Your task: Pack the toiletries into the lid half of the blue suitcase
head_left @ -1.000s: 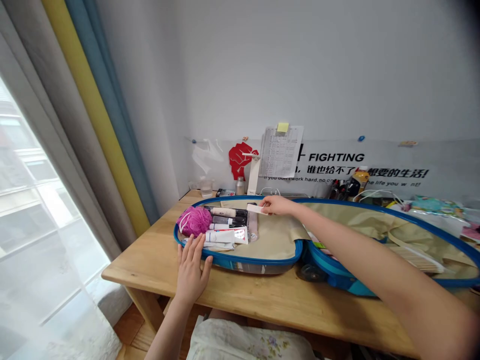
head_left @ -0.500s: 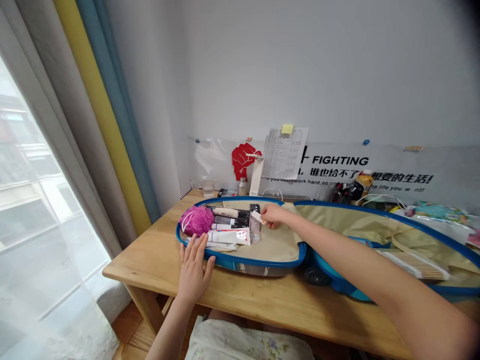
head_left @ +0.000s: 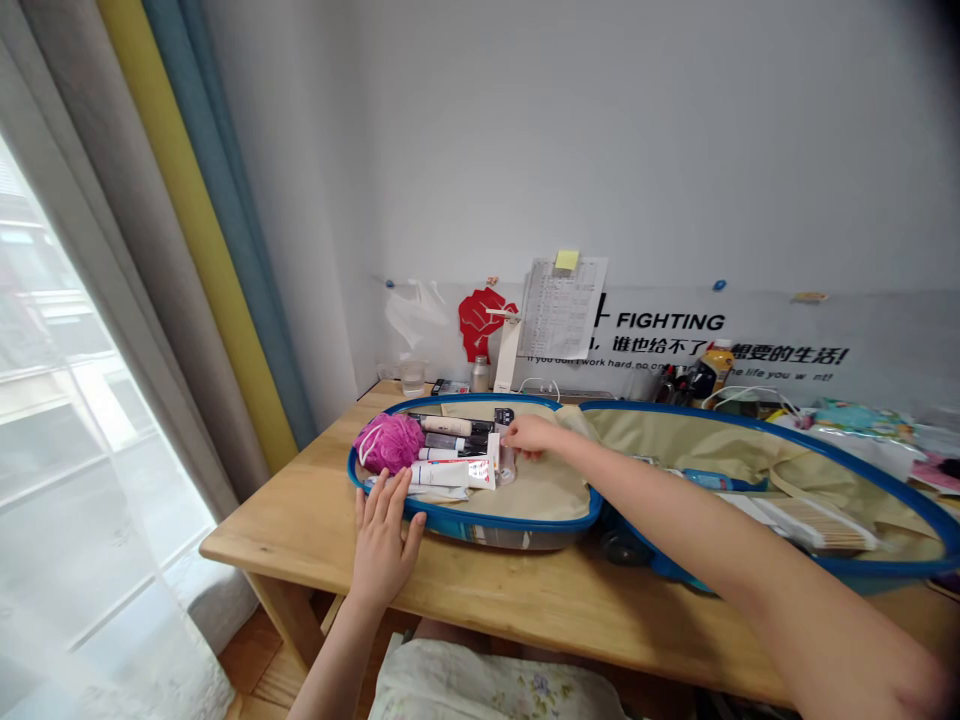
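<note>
A blue-rimmed suitcase (head_left: 525, 523) with a beige lining lies open on the table. My left hand (head_left: 384, 535) rests with fingers spread on the front rim of its left half, near a purple mesh bath puff (head_left: 391, 442). Beside the puff lie several tubes, among them a white tube (head_left: 442, 474), and a beige-and-black tube (head_left: 448, 426). Over the tubes' right ends, my right hand (head_left: 529, 436) pinches a slim white strip-like item (head_left: 493, 452), now upright; its exact kind cannot be made out. A clear-and-black package (head_left: 507, 466) lies partly behind it.
The suitcase's right half holds a pack of thin wooden sticks (head_left: 817, 525) and a blue package (head_left: 712, 480). Along the wall stand a white lamp (head_left: 508, 355), a clear cup (head_left: 412, 377) and an orange-labelled bottle (head_left: 716, 365). The wooden table (head_left: 300, 530) ends near my lap.
My right hand has moved slightly left with the white item, which has turned from slanted to upright beside the tubes. My left hand stays on the rim. The view has shifted slightly.
</note>
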A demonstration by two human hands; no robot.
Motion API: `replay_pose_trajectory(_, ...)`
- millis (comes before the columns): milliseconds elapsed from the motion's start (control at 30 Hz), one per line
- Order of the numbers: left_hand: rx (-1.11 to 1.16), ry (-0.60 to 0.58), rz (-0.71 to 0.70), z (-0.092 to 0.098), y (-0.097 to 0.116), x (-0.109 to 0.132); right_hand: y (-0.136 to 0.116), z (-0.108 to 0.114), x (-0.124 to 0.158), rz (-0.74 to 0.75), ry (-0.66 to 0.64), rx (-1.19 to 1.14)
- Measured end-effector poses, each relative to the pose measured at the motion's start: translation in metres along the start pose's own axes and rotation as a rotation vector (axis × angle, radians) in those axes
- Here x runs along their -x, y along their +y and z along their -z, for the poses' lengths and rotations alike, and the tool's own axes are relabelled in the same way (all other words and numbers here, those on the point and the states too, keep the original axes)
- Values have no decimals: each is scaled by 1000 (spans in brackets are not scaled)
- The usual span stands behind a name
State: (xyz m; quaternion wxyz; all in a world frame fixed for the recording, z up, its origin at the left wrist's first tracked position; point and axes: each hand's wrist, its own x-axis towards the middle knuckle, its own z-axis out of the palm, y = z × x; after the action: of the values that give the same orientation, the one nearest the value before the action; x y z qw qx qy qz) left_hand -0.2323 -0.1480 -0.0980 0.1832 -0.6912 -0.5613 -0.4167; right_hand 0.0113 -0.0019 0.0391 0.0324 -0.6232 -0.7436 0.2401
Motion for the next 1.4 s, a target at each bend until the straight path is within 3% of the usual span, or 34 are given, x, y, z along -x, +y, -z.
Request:
replay_pose_trajectory(133, 4, 12, -13, 1, 1, -1, 31, 59, 23, 51, 98, -31)
replay_pose_trajectory(267, 8, 5, 1, 1, 1, -1, 95, 104, 59, 75, 108, 47)
replay_pose_trajectory(333, 13, 0, 10, 1, 0, -1, 130, 108, 79, 70, 46, 88)
replay_pose_trajectory(433, 22, -4, 24, 1, 0, -1, 171, 97, 108, 14, -59, 93)
replay_pose_trajectory(567, 28, -2, 31, 2, 1, -2, 204, 77, 132, 20, -107, 53)
replay_pose_trajectory(800, 25, 11, 24, 2, 1, -2, 218, 62, 126, -18, -42, 122)
replay_pose_trajectory(1400, 4, 16, -3, 1, -1, -2, 217, 53, 113, -31, 35, 252)
